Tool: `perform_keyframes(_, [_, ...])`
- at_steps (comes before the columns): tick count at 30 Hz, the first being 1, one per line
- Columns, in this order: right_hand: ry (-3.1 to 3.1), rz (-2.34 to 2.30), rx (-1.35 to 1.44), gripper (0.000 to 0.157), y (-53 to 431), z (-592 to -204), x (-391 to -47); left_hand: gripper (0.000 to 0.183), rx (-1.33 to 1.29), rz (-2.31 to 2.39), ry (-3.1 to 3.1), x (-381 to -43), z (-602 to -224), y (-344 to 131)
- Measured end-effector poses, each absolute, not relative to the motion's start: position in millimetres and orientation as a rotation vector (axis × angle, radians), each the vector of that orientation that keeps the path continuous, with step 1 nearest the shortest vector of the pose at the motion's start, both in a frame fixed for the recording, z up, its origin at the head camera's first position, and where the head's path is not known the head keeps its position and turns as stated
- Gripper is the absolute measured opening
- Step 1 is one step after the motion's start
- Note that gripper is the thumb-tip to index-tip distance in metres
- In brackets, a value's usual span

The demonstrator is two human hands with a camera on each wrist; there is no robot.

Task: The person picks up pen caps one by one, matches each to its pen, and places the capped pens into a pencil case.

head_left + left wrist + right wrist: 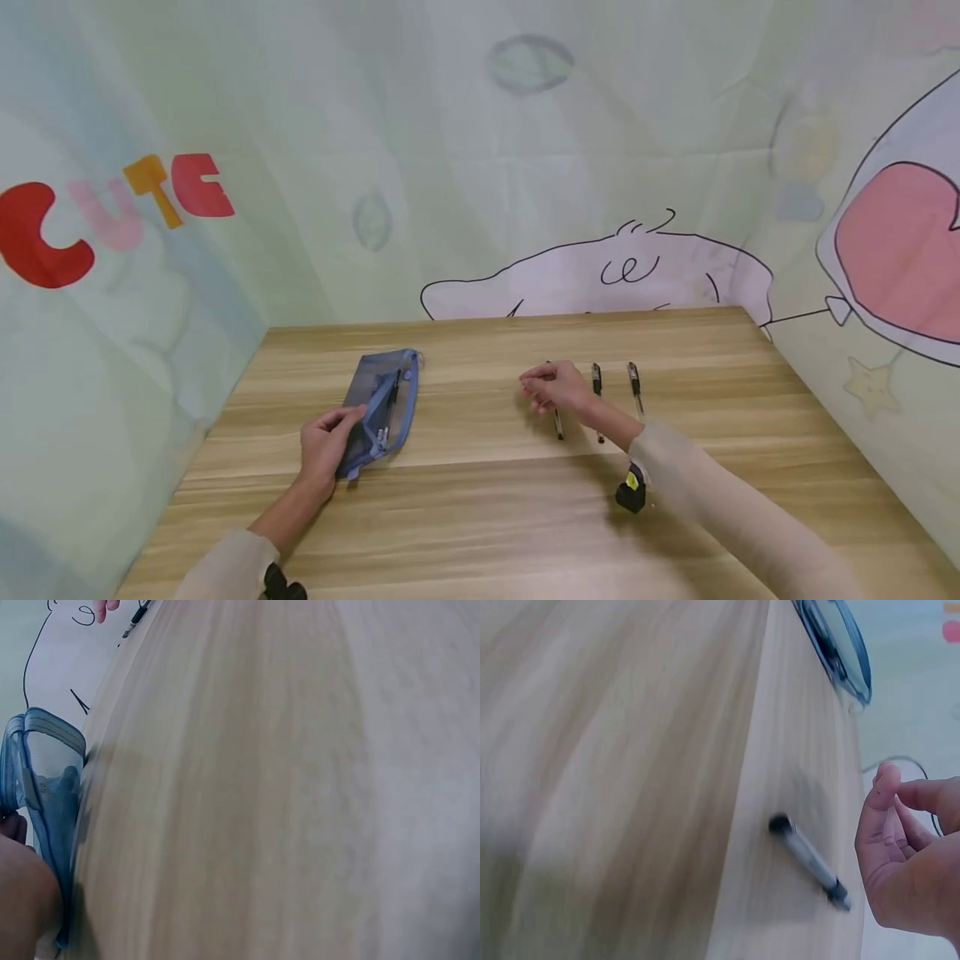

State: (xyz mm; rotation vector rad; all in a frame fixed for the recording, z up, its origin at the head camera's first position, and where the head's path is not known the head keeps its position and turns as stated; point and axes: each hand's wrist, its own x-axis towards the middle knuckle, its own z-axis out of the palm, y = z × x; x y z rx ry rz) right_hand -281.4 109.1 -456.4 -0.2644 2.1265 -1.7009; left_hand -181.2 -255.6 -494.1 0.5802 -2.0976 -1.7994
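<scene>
A blue see-through zip pouch (363, 379) lies on the left of the table with its mouth parted. My left hand (324, 446) pinches the near edge of that mouth between thumb and fingers. Inside, a dark pen (393, 402) shows through the opening. My right hand (558, 387) hovers over a pen (558, 425) and partly hides it in the head view. In the right wrist view this pen (810, 859) lies on the wood beside the hand (911, 855), whose thumb and forefinger tips meet with nothing seen between them.
Two more black-capped pens, a middle pen (597, 379) and an outer pen (635, 382), lie to the right of my right hand, roughly parallel. The wood-grain table (480, 517) ends at a printed cloth backdrop (450, 167) behind and on both sides.
</scene>
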Motion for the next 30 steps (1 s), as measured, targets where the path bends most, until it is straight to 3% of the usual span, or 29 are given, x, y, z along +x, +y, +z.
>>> perform_keyframes(16, [2.198,-1.748,-0.091,0.033,146,-459,-295,0.019,0.587,-1.793,-2.093,-180,-491,-260])
perform_keyframes(30, [2.196,-1.815,0.015,0.034,139,-475,-293,0.02,0.58,-1.791,-2.102,-181,-493,-256])
